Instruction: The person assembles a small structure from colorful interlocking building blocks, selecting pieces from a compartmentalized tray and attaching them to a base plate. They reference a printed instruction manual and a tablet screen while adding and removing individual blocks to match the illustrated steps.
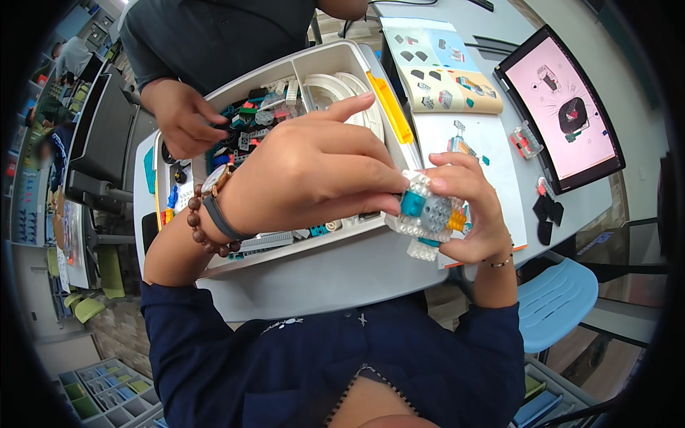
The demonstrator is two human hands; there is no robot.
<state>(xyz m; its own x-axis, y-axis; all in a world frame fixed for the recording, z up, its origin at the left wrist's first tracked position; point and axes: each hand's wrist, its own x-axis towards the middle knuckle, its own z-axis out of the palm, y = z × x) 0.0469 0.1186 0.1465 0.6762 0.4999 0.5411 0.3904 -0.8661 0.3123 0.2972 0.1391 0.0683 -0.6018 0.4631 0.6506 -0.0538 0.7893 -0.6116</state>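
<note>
Between my two hands is a small building-brick model [427, 214] made of white, teal, grey and yellow-orange pieces. The fingertips of my left hand [314, 167] press on its left side, with the index finger raised. My right hand [474, 203] grips it from the right, fingers at the top and thumb below. The model is held up in front of the near right part of a white parts tray [285, 260]. Loose bricks [250, 132] in black, grey, teal, red and white fill one tray compartment, partly hidden by my left hand and forearm.
Across the table, a co-worker's hand [182, 121] hovers at the tray's left compartments. An instruction booklet [449, 89] lies open at the right. Beyond it stands a tablet-like screen [564, 107], with a small clear-and-red brick assembly [525, 143] and black pieces [546, 212] nearby. A blue chair [560, 299] is at the right.
</note>
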